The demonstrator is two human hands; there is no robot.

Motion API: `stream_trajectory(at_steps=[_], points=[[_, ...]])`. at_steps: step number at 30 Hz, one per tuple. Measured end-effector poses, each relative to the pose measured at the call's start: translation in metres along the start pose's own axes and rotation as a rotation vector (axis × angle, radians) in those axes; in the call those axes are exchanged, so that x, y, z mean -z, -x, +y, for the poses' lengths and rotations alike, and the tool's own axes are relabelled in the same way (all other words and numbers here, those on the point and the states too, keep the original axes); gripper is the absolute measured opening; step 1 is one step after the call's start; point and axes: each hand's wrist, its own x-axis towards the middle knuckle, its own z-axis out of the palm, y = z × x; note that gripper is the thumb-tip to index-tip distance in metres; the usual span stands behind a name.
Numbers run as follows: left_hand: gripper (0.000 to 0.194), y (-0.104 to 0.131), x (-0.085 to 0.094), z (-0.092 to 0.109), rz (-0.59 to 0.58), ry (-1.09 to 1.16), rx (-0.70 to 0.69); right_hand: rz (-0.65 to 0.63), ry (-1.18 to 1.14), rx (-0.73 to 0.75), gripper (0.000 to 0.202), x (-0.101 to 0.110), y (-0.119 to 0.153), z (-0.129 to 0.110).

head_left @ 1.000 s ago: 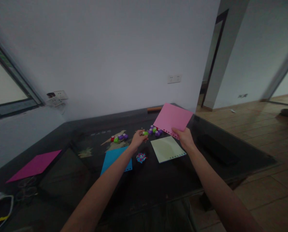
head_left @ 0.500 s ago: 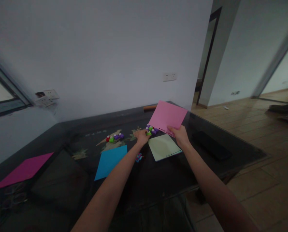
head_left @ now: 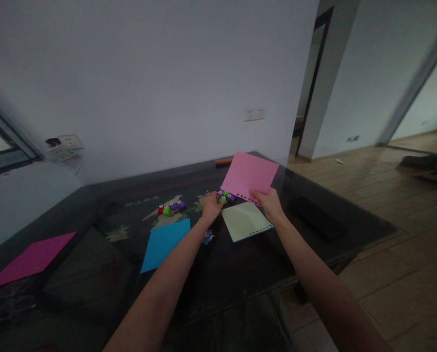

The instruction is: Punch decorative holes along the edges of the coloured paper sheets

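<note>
My right hand [head_left: 272, 203] pinches a pink loose-leaf sheet [head_left: 251, 173] by its punched edge and holds it tilted above the table. My left hand [head_left: 211, 205] reaches to a cluster of small purple and green toys with white eyes [head_left: 223, 199], its fingers and thumb curled at the cluster's left side. Which toy lies between the fingertips is partly hidden. Under the pink sheet, a cream punched sheet [head_left: 246, 221] lies flat on the table.
The dark table [head_left: 218, 278] also carries a row of red, green and purple eyed toys [head_left: 171, 207], a blue sheet [head_left: 165, 243], a small multicoloured bundle [head_left: 208, 237], a magenta sheet [head_left: 31, 259] and a black oblong object [head_left: 316, 217]. The wall [head_left: 167, 88] rises behind.
The view has shifted slightly. My left hand stays at the toy cluster, its fingers a little more curled, and my right hand still holds the pink sheet above the cream one.
</note>
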Motion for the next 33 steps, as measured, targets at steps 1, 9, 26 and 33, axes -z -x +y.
stream_trajectory(at_steps=[1, 9, 26, 33], points=[[0.03, 0.002, 0.003, -0.002, 0.033, -0.018, -0.013, -0.008, 0.001, -0.001, 0.038, 0.0, 0.0, 0.001], [0.023, 0.026, 0.037, -0.005, 0.096, 0.502, 0.132, -0.169, -0.005, -0.063, 0.038, -0.003, 0.004, 0.002], [0.015, 0.063, 0.048, 0.008, 0.08, 0.595, 0.084, -0.49, 0.114, -0.188, 0.039, -0.008, 0.014, 0.002], [0.015, 0.064, 0.046, 0.009, 0.082, 0.582, 0.034, -0.262, 0.022, -0.099, 0.034, 0.0, -0.002, 0.013]])
